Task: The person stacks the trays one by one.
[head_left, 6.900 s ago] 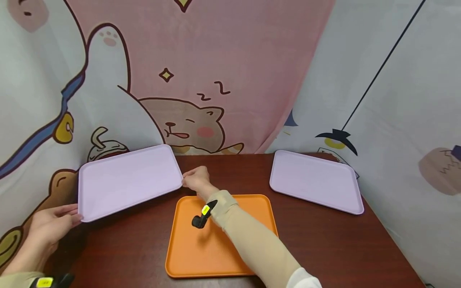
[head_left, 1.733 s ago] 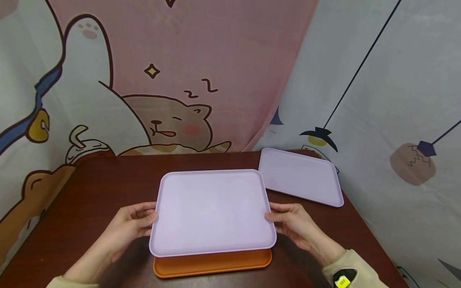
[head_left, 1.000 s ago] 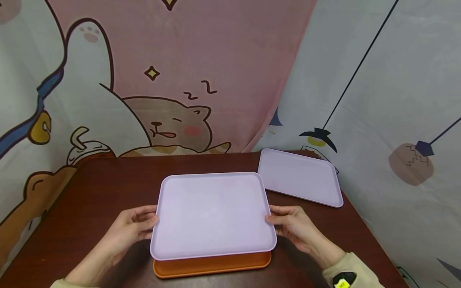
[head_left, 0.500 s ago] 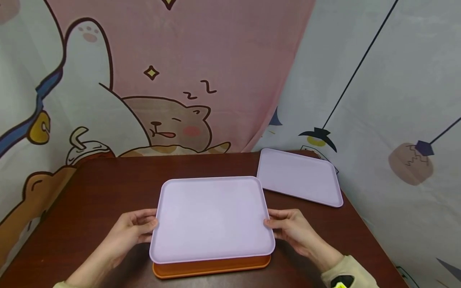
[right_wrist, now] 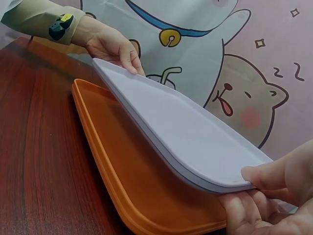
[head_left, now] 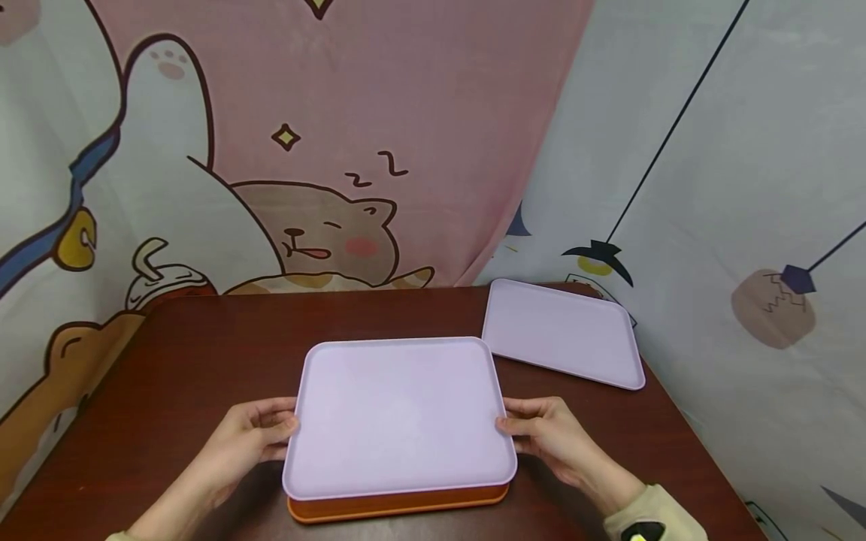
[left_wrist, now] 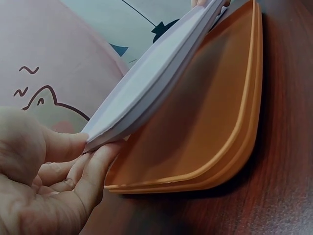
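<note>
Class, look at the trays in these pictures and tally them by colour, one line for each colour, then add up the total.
Lavender: 2 (the held tray and the back right tray)
Orange: 1 (the lower tray)
Total: 3 trays

The right hand (right_wrist: 293, 180) pinches the near end of a lavender tray (right_wrist: 181, 127) while the left hand (right_wrist: 115, 46) holds its far end; beneath, an orange tray (right_wrist: 115, 142) lies on a dark wooden table (right_wrist: 39, 137), cartoon-printed backdrop (right_wrist: 200, 58) behind
</note>
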A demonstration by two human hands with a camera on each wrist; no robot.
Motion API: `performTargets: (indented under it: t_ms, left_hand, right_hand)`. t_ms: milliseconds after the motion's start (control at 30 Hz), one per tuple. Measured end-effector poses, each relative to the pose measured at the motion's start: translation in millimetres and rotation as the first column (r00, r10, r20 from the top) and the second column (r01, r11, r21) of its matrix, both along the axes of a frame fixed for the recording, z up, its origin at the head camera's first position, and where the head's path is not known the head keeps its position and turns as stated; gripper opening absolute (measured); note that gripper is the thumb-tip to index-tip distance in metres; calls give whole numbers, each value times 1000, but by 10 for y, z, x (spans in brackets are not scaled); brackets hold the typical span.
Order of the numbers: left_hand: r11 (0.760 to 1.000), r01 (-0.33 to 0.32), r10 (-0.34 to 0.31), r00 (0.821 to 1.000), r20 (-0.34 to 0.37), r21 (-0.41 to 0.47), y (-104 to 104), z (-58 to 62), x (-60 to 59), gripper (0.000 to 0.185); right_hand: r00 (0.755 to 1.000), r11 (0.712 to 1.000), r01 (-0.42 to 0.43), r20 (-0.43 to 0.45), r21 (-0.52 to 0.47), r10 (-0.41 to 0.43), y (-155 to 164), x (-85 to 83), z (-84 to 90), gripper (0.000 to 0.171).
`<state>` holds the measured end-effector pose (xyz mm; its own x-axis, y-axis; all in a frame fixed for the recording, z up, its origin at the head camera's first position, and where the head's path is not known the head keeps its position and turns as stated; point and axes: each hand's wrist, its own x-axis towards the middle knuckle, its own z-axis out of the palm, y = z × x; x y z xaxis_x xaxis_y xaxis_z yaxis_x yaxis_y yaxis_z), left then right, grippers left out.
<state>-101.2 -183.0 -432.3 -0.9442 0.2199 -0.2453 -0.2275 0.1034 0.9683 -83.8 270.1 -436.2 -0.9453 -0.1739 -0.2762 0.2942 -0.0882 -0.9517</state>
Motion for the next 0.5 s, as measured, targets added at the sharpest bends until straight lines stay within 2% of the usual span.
performTargets:
  t_ms: [267,500]
  left_hand:
    - [999,38,-37,999,-16,4,-17,-56,1,50]
    - [999,42,-42,999,-19,-3,-21,-81,8,49]
  right_hand:
    - [1000,1000,-25,-11,16,25,1,-13,-42,57]
    - [999,999,-33,-1,32,33,0,-20,-91,54]
